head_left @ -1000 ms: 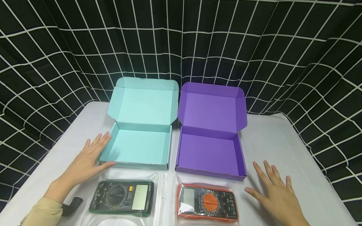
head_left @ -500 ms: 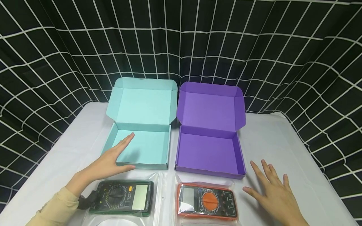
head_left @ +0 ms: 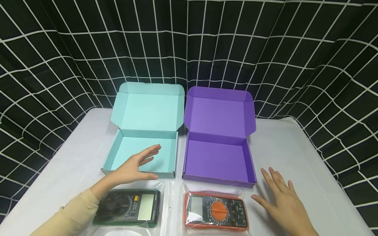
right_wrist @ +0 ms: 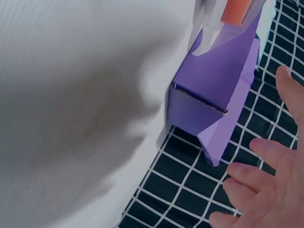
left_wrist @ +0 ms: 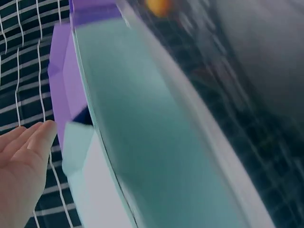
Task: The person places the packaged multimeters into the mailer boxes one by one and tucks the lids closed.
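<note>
My left hand [head_left: 131,168] hovers over the front edge of the light teal box [head_left: 124,150], fingers slightly bent, thumb apart, nothing held. Its lid stands raised at the back. Beneath my left wrist lies a green-edged multimeter [head_left: 130,206] in a clear plastic bag, partly hidden by the wrist and sleeve. To the right, an orange multimeter [head_left: 218,211] lies in a similar bag, in front of the purple box [head_left: 218,160], whose lid is also up. My right hand [head_left: 283,203] is spread with fingers extended, right of the orange multimeter; the right wrist view shows those fingers [right_wrist: 247,175] holding nothing.
The boxes stand side by side on a white-covered table [head_left: 289,144]. A black curtain [head_left: 189,42] with a white grid surrounds the table at the back and sides.
My left hand has moved right, from the teal box's left side to over its front edge. My right hand has barely shifted. The boxes and multimeters stay put.
</note>
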The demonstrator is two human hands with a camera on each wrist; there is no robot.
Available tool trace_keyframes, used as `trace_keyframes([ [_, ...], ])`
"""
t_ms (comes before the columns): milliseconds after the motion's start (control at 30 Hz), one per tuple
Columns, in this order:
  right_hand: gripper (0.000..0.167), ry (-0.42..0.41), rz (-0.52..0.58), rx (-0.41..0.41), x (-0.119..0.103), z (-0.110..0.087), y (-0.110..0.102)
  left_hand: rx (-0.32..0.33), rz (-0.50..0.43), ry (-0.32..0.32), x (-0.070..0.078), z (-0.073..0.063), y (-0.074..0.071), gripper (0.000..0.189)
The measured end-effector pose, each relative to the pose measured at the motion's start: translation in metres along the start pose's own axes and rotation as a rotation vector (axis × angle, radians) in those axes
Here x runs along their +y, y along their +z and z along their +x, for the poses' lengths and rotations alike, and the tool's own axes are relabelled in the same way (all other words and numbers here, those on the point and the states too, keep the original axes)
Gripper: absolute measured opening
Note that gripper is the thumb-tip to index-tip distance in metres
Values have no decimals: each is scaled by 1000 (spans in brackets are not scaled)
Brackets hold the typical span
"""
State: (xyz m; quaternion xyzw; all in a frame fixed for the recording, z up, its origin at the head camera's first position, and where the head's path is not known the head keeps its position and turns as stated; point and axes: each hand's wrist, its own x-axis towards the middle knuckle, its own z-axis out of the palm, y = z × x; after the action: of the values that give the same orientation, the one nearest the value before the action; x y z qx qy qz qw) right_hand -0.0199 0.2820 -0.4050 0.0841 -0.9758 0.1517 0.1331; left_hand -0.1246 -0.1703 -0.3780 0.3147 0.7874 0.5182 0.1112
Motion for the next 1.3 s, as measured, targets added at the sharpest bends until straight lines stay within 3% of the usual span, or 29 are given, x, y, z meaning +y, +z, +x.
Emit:
trace_keyframes([
  [200, 84, -64, 57, 87, -7, 4, 1, -71, -213, -30, 4, 24, 23, 91],
  [467, 87, -30, 60, 117, -25, 1, 4, -80, -346, -258, 0, 47, 48, 94],
  [633, 89, -17, 63, 115, -30, 0, 2, -73, -399, -332, 1, 60, 55, 97],
  [833, 86, -75, 104, 120, -39, 2, 0, -81, -353, -368, 7, 70, 65, 105],
  [1000, 84, -148, 154, 78, -53, 5, -1, -21, -295, -411, 10, 73, 70, 108],
  [1300, 83, -293, 212, -143, -78, 4, 5, 26, -194, -453, 9, 81, 80, 108],
])
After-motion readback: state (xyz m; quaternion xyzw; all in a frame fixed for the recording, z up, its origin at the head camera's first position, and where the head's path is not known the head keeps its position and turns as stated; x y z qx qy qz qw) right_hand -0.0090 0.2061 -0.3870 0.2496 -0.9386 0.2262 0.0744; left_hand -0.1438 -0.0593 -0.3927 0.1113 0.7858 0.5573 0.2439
